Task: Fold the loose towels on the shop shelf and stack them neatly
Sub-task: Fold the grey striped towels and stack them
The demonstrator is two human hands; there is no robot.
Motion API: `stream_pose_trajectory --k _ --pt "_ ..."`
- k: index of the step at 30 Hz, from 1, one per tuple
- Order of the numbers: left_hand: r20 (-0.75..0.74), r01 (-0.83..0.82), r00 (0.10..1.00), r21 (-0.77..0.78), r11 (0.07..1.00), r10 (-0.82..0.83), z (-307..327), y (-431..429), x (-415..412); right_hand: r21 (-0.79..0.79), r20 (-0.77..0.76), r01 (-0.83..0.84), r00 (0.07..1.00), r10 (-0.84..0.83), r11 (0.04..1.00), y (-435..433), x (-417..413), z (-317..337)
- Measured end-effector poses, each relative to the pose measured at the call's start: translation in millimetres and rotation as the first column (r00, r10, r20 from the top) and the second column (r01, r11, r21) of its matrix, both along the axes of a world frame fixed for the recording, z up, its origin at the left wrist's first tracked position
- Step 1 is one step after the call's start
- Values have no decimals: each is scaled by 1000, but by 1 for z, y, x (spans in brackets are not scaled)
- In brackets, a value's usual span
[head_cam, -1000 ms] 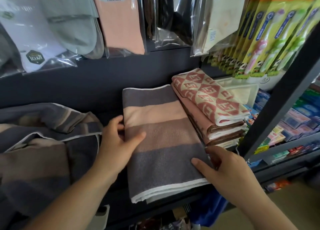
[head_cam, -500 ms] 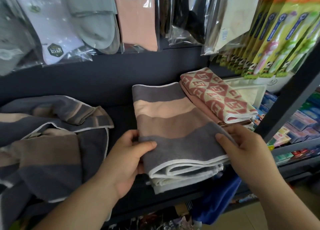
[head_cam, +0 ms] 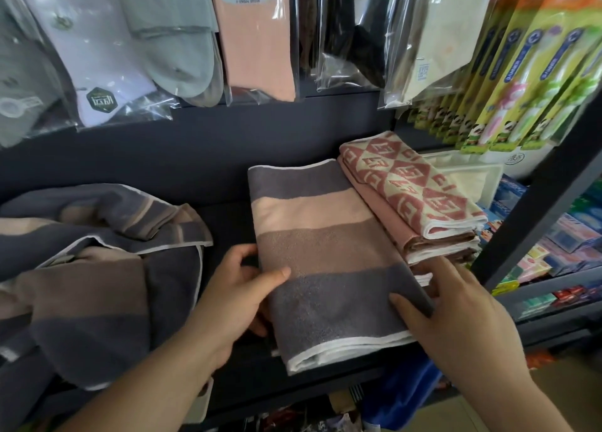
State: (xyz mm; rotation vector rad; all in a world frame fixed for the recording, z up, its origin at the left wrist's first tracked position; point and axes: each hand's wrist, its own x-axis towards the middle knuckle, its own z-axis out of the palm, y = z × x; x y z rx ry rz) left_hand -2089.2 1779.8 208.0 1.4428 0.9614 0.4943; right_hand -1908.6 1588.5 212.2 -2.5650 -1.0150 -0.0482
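Observation:
A folded towel (head_cam: 325, 242) striped grey, cream and brown lies flat on the dark shelf (head_cam: 228, 223). My left hand (head_cam: 241, 288) grips its left edge, thumb on top and fingers underneath. My right hand (head_cam: 456, 314) holds its right front edge, thumb on the grey band, fingers tucked beside the stack. To the right sits a stack of folded pink towels (head_cam: 420, 200) with a red diamond pattern on top. A loose, crumpled striped towel (head_cam: 91, 268) lies in a heap at the left.
Packaged socks (head_cam: 182, 40) hang on the back wall above the shelf. Toothbrush packs (head_cam: 527, 66) hang at upper right. A dark slanted shelf post (head_cam: 540, 203) stands just right of the pink stack, with small boxed goods (head_cam: 566, 245) behind it.
The striped towel's front end, lifted half a second ago, now lies flat on the shelf. Both hands have stayed at its side edges.

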Motion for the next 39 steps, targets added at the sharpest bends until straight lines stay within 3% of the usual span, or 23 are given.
stream_pose_trajectory --k 2,4,10,14,20,25,29,32,35,39 --pt "-25 -47 999 53 998 48 -2 25 12 74 187 -108 978 93 991 6 -9 8" --pt "-40 -79 996 77 994 82 -4 55 29 107 216 -265 947 237 958 19 -19 17" --pt "-8 -119 993 65 991 120 4 128 88 -145 -59 -540 841 537 829 70 -34 20" --pt "-68 -161 982 163 973 174 -4 167 111 -286 -121 -571 819 562 770 85 -32 4" --pt "-28 -164 979 465 870 200 4 185 137 -302 -86 -537 838 539 787 94 -25 1" --pt "-208 -62 952 589 806 226 -12 192 132 -302 -89 -526 846 526 795 102 -21 -6" --pt "-214 -79 952 520 850 219 -16 183 116 -294 -117 -547 834 539 784 98 -15 -10" --pt "-113 -137 978 274 952 173 -17 156 98 -293 -146 -562 826 545 773 95 -13 -8" --pt "15 -80 997 61 995 80 -26 116 76 -297 -132 -555 830 543 777 94 -10 -1" --pt "33 -52 998 18 998 52 -35 83 58 -322 -34 -467 875 483 824 99 -6 -1"
